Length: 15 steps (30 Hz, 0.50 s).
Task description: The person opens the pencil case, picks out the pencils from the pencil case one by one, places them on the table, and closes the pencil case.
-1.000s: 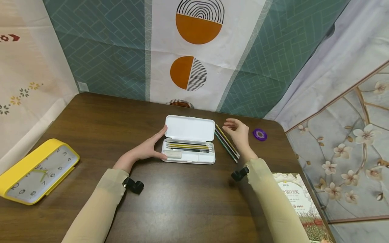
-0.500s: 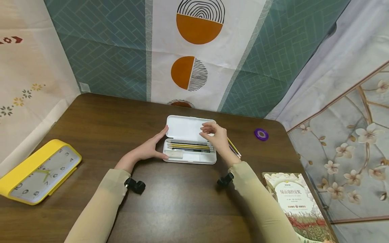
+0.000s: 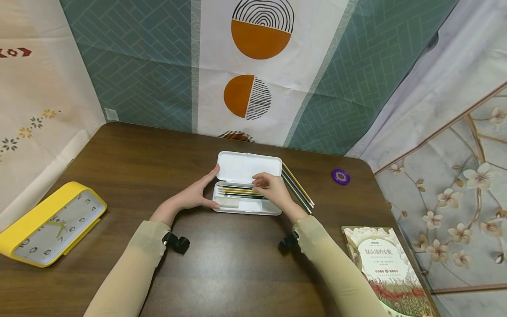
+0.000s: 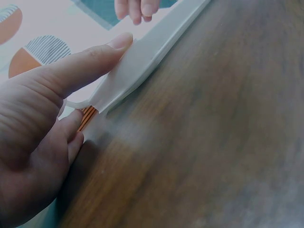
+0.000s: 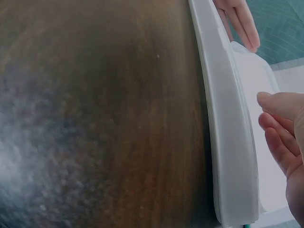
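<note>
A white pencil case [image 3: 249,166] lies on the table with its lid folded back. Inside its tray are several pencils [image 3: 241,191] and a whitish eraser [image 3: 227,202]. My left hand [image 3: 192,193] spans the case's left end, thumb at the front corner and straight fingertips by the lid. Over the right part of the tray is my right hand [image 3: 272,189], its fingers loosely bent and hiding the pencils' ends. In the right wrist view, nothing shows between thumb and fingers [image 5: 280,137]. Yellow, dark and green pencils [image 3: 298,187] lie slanted beside the case.
A purple ring-shaped roll [image 3: 340,176] lies at the right rear of the table. Near the right edge is a book [image 3: 382,259] with an illustrated cover. A yellow clock [image 3: 53,224] stands at the left. Patterned cloth [image 3: 249,66] hangs behind the table.
My right hand has moved left from above the loose pencils, across the lid, then nearer to me over the tray. My left hand has stayed at the case's left end.
</note>
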Each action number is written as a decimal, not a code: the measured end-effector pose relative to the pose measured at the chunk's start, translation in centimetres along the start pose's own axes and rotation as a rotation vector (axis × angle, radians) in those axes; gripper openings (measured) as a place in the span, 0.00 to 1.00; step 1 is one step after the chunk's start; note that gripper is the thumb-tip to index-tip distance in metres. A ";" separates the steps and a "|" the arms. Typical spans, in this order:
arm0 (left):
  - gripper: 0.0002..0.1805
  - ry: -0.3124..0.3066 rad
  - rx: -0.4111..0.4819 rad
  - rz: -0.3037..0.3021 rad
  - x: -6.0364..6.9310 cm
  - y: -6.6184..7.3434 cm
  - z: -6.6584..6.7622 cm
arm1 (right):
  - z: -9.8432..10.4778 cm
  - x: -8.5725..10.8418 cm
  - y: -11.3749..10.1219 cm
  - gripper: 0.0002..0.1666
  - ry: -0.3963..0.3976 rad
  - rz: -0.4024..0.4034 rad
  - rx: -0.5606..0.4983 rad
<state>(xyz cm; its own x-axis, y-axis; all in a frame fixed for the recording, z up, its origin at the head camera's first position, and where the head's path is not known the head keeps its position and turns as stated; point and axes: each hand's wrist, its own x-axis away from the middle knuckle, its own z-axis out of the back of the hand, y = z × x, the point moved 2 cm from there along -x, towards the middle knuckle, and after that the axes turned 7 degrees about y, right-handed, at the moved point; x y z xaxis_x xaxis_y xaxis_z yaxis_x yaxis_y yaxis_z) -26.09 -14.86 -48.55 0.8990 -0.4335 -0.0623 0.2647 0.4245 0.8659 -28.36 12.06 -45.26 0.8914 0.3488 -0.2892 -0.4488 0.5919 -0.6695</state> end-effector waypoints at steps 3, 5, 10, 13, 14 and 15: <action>0.68 0.000 -0.001 0.005 0.0 0.0 0.0 | -0.2 0.0 0.0 0.17 -0.042 0.008 0.019; 0.68 0.000 -0.001 0.008 0.1 0.0 0.0 | -0.3 0.0 -0.1 0.17 -0.063 0.015 0.030; 0.68 0.000 -0.001 0.008 0.1 0.0 0.0 | -0.5 -0.1 -0.1 0.18 -0.104 0.022 0.048; 0.68 -0.001 -0.001 0.005 0.1 0.0 0.0 | -0.6 -0.1 -0.1 0.17 -0.125 0.022 0.066; 0.68 -0.001 -0.001 0.004 0.0 0.0 0.0 | -0.6 -0.1 -0.1 0.17 -0.132 0.023 0.072; 0.68 0.000 -0.001 0.004 0.0 0.0 0.0 | -0.7 -0.2 -0.1 0.16 -0.139 0.021 0.076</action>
<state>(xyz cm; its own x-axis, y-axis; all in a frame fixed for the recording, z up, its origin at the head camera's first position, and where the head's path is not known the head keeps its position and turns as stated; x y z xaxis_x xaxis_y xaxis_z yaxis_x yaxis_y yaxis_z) -26.03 -14.85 -48.52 0.8999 -0.4321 -0.0591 0.2620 0.4272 0.8654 -28.41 11.47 -45.60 0.8670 0.4556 -0.2017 -0.4753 0.6347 -0.6093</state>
